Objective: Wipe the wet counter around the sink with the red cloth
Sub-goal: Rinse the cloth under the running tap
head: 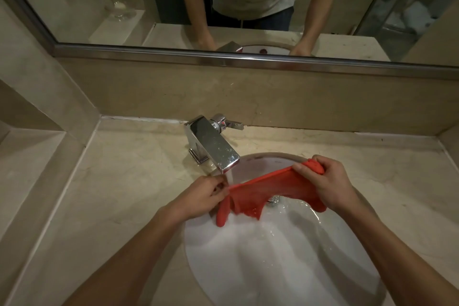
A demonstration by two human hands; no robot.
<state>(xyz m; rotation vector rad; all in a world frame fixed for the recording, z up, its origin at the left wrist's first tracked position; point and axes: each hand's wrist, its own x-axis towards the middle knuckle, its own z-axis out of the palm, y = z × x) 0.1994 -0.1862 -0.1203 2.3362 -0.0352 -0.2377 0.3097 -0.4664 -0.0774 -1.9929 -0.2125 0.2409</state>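
Head view: red cloth (270,191) stretched between your hands at frame centre, over white sink (285,256), under water stream from chrome faucet (213,146). Your left hand (203,196) pinches cloth's left edge, fingers curled tight. Your right hand (327,181) grips bunched right end, fingers wrapped round it. Cloth's lower folds hang into basin. Beige counter (124,194) surrounds sink.

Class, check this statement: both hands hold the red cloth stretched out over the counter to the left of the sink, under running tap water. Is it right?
Not quite. The head view shows the left hand and right hand holding the red cloth stretched over the sink basin, not the counter, under the tap.
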